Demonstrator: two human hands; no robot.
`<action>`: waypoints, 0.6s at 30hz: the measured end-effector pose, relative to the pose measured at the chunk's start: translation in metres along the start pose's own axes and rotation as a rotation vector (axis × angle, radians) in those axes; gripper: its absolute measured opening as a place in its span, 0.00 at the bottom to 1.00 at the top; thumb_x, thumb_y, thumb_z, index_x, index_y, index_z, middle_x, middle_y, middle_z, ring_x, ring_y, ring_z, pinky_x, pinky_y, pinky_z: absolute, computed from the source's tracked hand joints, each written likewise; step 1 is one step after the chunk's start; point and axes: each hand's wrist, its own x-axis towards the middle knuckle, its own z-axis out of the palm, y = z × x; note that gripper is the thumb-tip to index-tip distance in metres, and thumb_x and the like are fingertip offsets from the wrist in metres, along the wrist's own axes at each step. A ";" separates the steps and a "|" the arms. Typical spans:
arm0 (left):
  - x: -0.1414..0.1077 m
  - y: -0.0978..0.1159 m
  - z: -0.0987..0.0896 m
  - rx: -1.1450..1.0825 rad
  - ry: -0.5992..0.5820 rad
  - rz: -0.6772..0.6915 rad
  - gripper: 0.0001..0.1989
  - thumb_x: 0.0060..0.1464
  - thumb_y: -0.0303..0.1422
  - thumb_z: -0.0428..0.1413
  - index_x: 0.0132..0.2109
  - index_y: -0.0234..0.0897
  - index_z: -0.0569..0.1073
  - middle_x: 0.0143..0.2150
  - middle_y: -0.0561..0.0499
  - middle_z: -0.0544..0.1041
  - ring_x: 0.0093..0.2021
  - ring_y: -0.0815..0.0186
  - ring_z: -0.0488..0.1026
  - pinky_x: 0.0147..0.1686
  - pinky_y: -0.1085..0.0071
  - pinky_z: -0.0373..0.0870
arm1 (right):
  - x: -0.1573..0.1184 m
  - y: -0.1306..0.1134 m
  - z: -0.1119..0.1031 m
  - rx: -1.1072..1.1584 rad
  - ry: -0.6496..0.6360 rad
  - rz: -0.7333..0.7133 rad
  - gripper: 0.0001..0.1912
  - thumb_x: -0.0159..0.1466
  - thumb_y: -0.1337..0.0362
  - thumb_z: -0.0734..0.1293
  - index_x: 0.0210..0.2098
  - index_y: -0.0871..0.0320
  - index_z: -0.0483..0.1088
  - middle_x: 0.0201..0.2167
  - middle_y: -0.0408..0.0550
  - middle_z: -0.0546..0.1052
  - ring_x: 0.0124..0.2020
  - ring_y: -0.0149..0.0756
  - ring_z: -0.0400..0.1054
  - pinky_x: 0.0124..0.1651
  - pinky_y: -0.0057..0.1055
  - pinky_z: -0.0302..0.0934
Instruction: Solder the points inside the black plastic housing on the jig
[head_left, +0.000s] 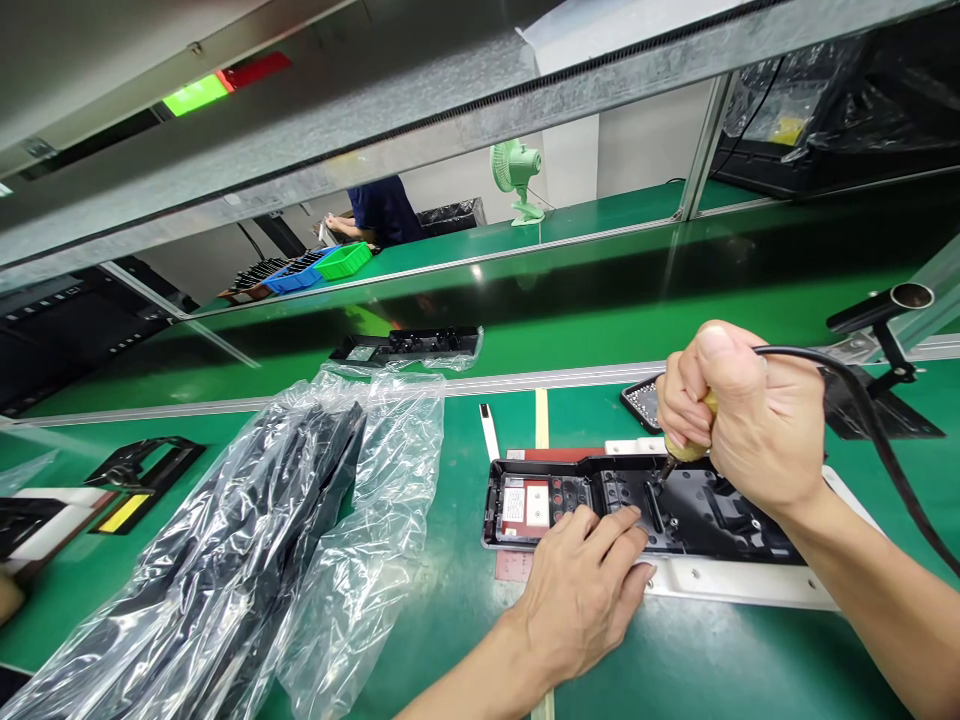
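A long black plastic housing lies open side up in a white fixture on the green bench. My left hand rests on its near edge with fingers outstretched, pressing on it. In my right fist is a corded soldering iron with a yellowish grip, pointing down. My right hand stands over the housing's middle; the iron's tip reaches its inside, though I cannot tell whether it touches. The black cord runs from the top of the fist to the right.
A tubular iron stand is at right; a black tray of small parts sits behind my right hand. Plastic-bagged black parts cover the left. Another bagged part lies beyond the rail. A co-worker and green fan are farther back.
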 end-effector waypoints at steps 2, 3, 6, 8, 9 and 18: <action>0.000 0.000 0.000 0.000 0.003 0.001 0.15 0.68 0.35 0.53 0.58 0.37 0.71 0.62 0.50 0.74 0.42 0.59 0.69 0.38 0.59 0.75 | 0.000 0.000 0.000 0.002 -0.002 0.002 0.23 0.71 0.53 0.64 0.22 0.56 0.59 0.15 0.38 0.56 0.15 0.26 0.53 0.16 0.29 0.49; 0.000 0.000 0.000 0.000 0.004 -0.001 0.15 0.68 0.35 0.53 0.58 0.37 0.71 0.63 0.51 0.74 0.41 0.59 0.69 0.38 0.59 0.74 | 0.001 0.000 0.000 0.002 -0.003 0.001 0.23 0.70 0.53 0.64 0.22 0.56 0.59 0.15 0.38 0.56 0.14 0.26 0.53 0.16 0.29 0.49; 0.000 0.000 0.000 0.000 0.007 -0.006 0.15 0.68 0.35 0.53 0.59 0.38 0.70 0.63 0.52 0.74 0.41 0.59 0.69 0.37 0.59 0.74 | 0.001 0.001 0.000 0.006 -0.002 0.000 0.23 0.70 0.53 0.64 0.22 0.56 0.59 0.15 0.38 0.56 0.14 0.26 0.52 0.16 0.29 0.47; 0.000 0.000 0.000 -0.002 0.007 -0.005 0.15 0.68 0.35 0.53 0.59 0.38 0.70 0.63 0.52 0.74 0.42 0.59 0.69 0.38 0.59 0.74 | 0.001 0.002 0.000 0.008 -0.003 -0.001 0.23 0.70 0.53 0.64 0.22 0.56 0.58 0.15 0.38 0.56 0.14 0.26 0.52 0.16 0.29 0.47; 0.000 0.000 0.000 -0.003 0.005 -0.006 0.15 0.68 0.35 0.53 0.59 0.38 0.71 0.63 0.52 0.74 0.42 0.59 0.69 0.38 0.60 0.74 | 0.001 0.002 0.000 0.008 -0.003 -0.002 0.23 0.70 0.53 0.64 0.22 0.56 0.58 0.15 0.38 0.56 0.14 0.26 0.52 0.16 0.29 0.47; 0.001 0.000 0.000 -0.010 0.002 -0.008 0.15 0.68 0.35 0.53 0.58 0.37 0.71 0.62 0.51 0.74 0.41 0.59 0.69 0.37 0.60 0.73 | 0.000 0.001 -0.001 -0.005 0.001 -0.017 0.23 0.71 0.53 0.64 0.23 0.56 0.59 0.15 0.38 0.56 0.14 0.26 0.53 0.16 0.29 0.49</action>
